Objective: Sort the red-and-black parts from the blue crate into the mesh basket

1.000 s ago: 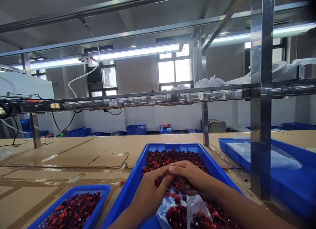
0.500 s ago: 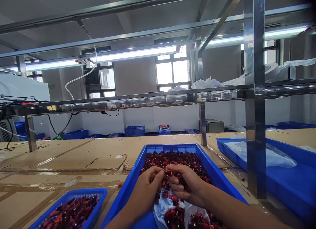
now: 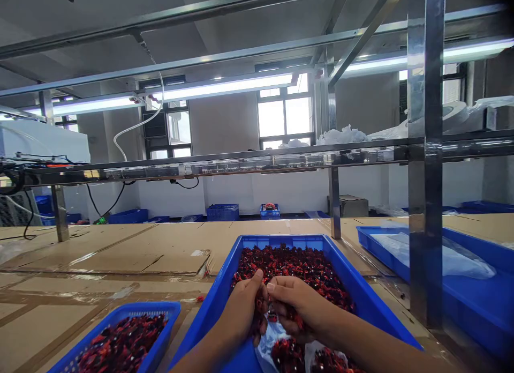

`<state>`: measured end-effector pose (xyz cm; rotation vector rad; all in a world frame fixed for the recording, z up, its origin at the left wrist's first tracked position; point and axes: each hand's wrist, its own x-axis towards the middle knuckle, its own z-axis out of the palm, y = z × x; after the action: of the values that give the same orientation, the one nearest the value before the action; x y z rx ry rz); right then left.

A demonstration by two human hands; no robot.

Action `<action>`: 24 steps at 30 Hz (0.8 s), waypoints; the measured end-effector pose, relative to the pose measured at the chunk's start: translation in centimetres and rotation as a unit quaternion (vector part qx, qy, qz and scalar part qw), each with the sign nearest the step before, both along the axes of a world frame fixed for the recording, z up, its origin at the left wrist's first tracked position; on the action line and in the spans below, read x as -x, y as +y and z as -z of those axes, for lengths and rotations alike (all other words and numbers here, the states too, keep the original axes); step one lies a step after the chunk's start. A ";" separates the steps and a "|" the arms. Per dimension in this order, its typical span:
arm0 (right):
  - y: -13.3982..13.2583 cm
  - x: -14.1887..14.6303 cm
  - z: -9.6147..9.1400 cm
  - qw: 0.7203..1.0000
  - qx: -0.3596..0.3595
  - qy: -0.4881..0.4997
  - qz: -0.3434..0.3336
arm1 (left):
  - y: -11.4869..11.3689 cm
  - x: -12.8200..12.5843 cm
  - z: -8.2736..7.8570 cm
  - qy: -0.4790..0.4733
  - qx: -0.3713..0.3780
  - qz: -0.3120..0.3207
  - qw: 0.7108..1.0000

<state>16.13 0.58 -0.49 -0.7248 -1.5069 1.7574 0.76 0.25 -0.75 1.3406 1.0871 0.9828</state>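
My left hand (image 3: 243, 306) and my right hand (image 3: 299, 303) meet fingertip to fingertip over a large blue tray (image 3: 209, 314). Glossy small red-and-black pieces (image 3: 285, 260) fill the tray's far part. My right hand is closed, with some of these pieces in its curled fingers. The left fingers are pinched too, thumb up, but what they hold is hidden between the hands. Below the hands, a white plastic bag (image 3: 270, 335) lies in the tray, with more such pieces in heaps on it.
To the left stands a smaller blue basket (image 3: 172, 316) of similar pieces. A blue tray (image 3: 466, 308) with a plastic bag (image 3: 461, 260) lies to the right, behind a metal post (image 3: 425, 201). A metal shelf (image 3: 241, 166) crosses above the cardboard-covered table (image 3: 132, 250).
My left thumb has lifted and the hands have turned inward, closer together. The pieces in my right hand are more hidden now. The whole view has shifted slightly.
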 end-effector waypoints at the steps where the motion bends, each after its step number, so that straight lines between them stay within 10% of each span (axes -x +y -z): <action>1: -0.2 0.3 0.1 0.996 -0.071 -0.026 0.042 | 0.1 -0.1 0.2 -0.002 0.008 -0.006 1.000; 5: -1.0 0.7 0.2 0.920 -0.337 -0.162 0.119 | 0.5 -0.2 0.9 -0.008 0.012 -0.025 1.000; 10: -1.5 1.2 0.7 0.867 -0.392 -0.248 0.181 | 0.4 -0.4 1.1 -0.042 0.023 -0.011 0.999; 16: -0.2 1.3 0.6 0.992 -0.061 0.017 0.112 | 0.4 -0.4 0.6 -0.051 0.034 0.000 0.998; 19: 0.3 0.6 0.2 0.987 0.097 0.114 0.059 | 0.7 -0.2 1.0 -0.058 0.010 0.010 0.998; 24: 0.4 -0.3 -0.1 0.982 0.125 0.141 0.029 | 0.7 -0.2 1.5 -0.041 -0.025 0.048 0.998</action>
<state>16.40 1.01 -0.43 -0.6031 -1.0793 1.9330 0.99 0.99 -2.25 1.3687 0.9333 0.9905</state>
